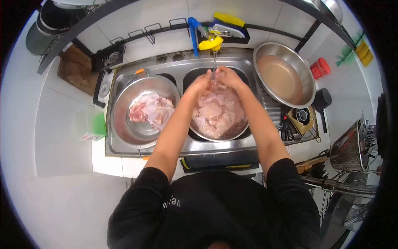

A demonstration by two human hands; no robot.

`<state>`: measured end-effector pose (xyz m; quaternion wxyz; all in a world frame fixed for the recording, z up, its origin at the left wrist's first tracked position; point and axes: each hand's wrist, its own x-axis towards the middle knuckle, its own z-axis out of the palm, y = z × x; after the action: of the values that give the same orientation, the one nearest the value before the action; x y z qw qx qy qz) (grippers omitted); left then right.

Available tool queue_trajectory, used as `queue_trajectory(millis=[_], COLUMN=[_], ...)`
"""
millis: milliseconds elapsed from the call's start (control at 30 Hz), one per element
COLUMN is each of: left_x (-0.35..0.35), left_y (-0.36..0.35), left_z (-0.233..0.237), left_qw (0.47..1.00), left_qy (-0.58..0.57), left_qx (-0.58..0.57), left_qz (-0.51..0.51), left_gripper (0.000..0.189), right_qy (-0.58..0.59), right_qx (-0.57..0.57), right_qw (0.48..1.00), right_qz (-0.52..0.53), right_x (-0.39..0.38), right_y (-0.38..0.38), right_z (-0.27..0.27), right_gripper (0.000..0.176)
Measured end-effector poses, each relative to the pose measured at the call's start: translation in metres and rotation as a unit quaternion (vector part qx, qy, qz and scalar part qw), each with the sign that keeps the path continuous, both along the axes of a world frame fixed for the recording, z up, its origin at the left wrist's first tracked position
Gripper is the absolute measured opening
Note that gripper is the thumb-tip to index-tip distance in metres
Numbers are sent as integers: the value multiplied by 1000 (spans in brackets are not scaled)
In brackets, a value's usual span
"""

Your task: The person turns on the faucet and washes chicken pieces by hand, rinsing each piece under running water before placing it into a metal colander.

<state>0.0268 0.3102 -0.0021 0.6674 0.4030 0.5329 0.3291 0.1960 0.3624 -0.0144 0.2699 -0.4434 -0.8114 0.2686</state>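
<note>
Hands (216, 77) under running tap (214, 43), held piece blurred, basin (220, 140) partly hidden

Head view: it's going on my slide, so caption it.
Left hand and right hand rinse raw meat beneath the running tap.

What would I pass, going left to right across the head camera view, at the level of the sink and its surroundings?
Brown board → orange-handled pot → bowl of raw meat → metal basin of cloudy liquid → mesh basket of utensils
</note>
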Motion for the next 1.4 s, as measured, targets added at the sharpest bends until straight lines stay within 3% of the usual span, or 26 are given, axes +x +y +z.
queue_trajectory(millis=[67, 100, 167, 200, 233, 300, 367, 400, 467, 500, 600, 633, 667, 733, 767, 867, 933, 1000, 1033, 1067, 1100, 1133, 1167, 1233, 1333, 1400], left_x=[11, 13, 15, 14, -4, 1, 12, 16, 22, 25, 32, 32, 30, 30, 30, 21, 24, 20, 13, 8, 5, 5, 5, 17, 33, 35], left_y=[7, 9, 10, 15, 43, 35, 12, 16, 34, 37, 27, 26, 25, 21, 21, 24, 20, 23, 28, 32, 34, 37, 41, 38, 37, 34], left_z=[5, 6, 6, 6, -44, -41, -28, -40, -68, -69, -54, -52, -50, -49, -50, -62, -54, -44, -40, -36, -38, -39, -40, -29, -32, -28], left_qw=[985, 986, 966, 951, 952, 944, 921, 921, 880, 871, 894, 896, 896, 889, 888, 880, 893, 890, 913, 933, 961, 961, 958, 926, 902, 910], left_qy=[-97, -98, -208, -262, -286, -308, -361, -360, -418, -433, -353, -370, -369, -385, -387, -405, -371, -373, -345, -315, -200, -201, -121, -2, -49, -75], left_qx=[-70, -67, -57, -52, -52, -44, -12, -17, 34, 60, 80, 39, 40, 40, 39, 45, 80, 67, 32, -4, 15, 12, 53, 77, 157, 153], left_qz=[123, 120, 146, 157, 94, 112, 147, 146, 222, 223, 263, 242, 243, 245, 246, 244, 242, 254, 214, 174, 188, 190, 254, 370, 399, 377], left_gripper=[64, 64, 68, 70, 60, 56, 49, 49, 40, 39, 40, 44, 44, 50, 50, 53, 51, 52, 54, 55, 54, 54, 49, 41, 41, 43], right_qy=[-16, -33, -58, 5, 51, 94, 54, 54, -72, -60, 33, 128, 129, 109, 121, 203, 146, 318, 317, 319, 319, 317, 310, 296, 256, 201], right_qx=[-2, -9, 29, -21, 24, 68, -17, -22, -19, -60, -64, -50, -50, -141, -5, -75, -4, -164, -164, -162, -161, -160, 0, 1, -46, -157], right_qw=[998, 993, 991, 998, 998, 993, 998, 998, 992, 989, 985, 972, 972, 973, 975, 946, 952, 876, 877, 899, 917, 929, 949, 950, 947, 937], right_qz=[-60, -116, -118, -58, -29, 1, -15, -17, -105, -123, -159, -193, -192, -149, -187, -242, -268, -323, -322, -250, -177, -104, -57, -103, -187, -240], right_x=[-22, -33, -51, -52, -52, -52, -47, -48, -50, -49, -42, -43, -42, -38, -46, -51, -47, -46, -47, -48, -49, -51, -60, -64, -55, -48], right_y=[-12, -22, -42, -62, -71, -65, -57, -57, -54, -47, -21, -15, -11, -13, -13, 11, 25, 24, 21, 14, 5, -2, 4, 3, -1, 13], right_z=[31, 41, 31, 35, 20, -5, -17, -13, 11, 19, 10, 8, 6, 28, 15, -5, -18, -18, -15, -14, -9, -8, -32, -38, -17, -21], right_gripper=[31, 31, 38, 51, 53, 56, 65, 65, 74, 79, 89, 91, 91, 80, 56, 59, 57, 55, 55, 44, 37, 35, 34, 34, 39, 40])
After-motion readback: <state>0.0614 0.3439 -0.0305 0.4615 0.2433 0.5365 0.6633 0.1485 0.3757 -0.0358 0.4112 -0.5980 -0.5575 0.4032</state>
